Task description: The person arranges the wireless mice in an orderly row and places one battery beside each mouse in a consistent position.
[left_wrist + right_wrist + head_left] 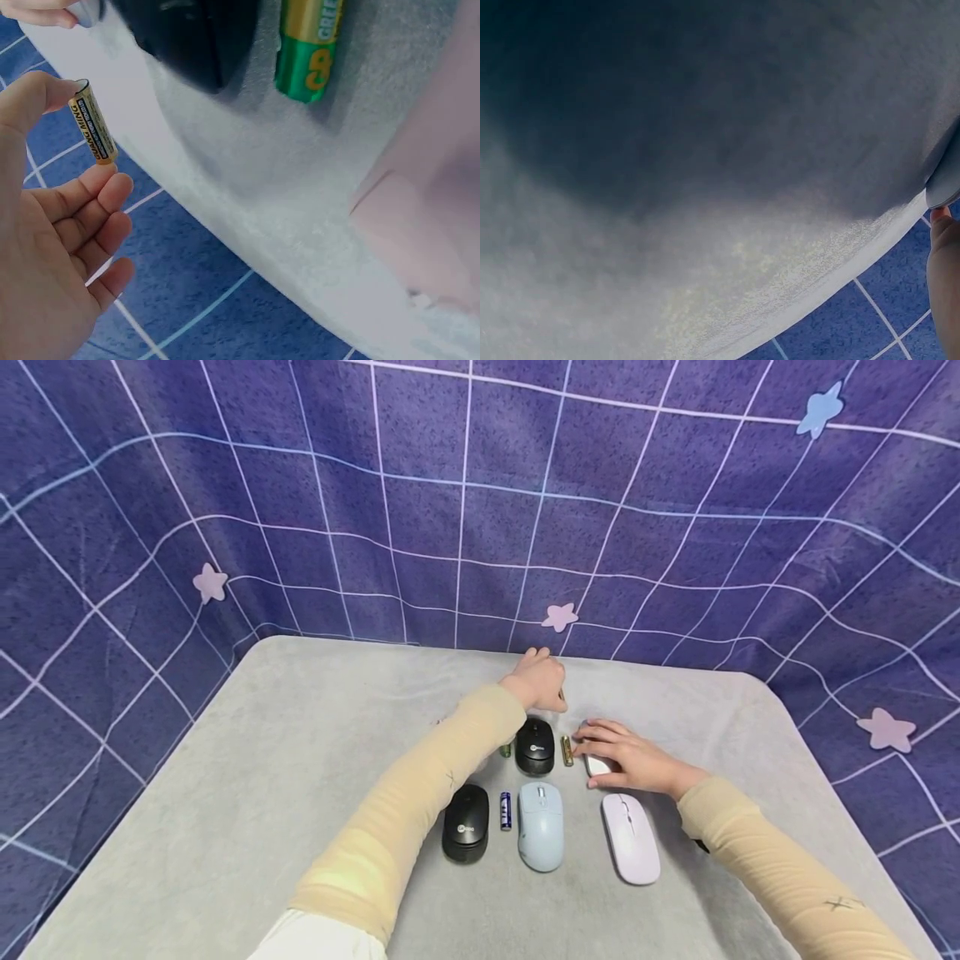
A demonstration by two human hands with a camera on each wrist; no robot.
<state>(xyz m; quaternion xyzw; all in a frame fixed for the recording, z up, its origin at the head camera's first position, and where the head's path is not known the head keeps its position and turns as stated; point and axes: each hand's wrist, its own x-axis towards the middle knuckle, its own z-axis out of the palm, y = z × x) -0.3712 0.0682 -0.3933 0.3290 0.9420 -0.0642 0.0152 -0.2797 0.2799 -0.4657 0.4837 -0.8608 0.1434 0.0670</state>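
Note:
At the far side of the table, my left hand point(542, 679) pinches a small gold-and-black battery point(94, 124) between thumb and fingertip, the other fingers loosely bent. A black mouse point(535, 746) stands just below that hand. Farther right, my right hand point(626, 757) holds a whitish mouse point(597, 765), the thumb on its near side and the fingers over its top and far side, hiding much of it. A gold battery point(567, 750) lies between the black mouse and my right fingertips. In the right wrist view only the thumb point(946, 262) shows, at the mouse's edge.
A green-and-gold battery point(306, 52) lies left of the black mouse. Nearer stand a second black mouse point(466, 822), a blue battery point(506, 811), a light blue mouse point(541, 827) and a pale lilac mouse point(632, 839). A blue gridded cloth point(420, 510) hangs behind the grey table point(300, 710).

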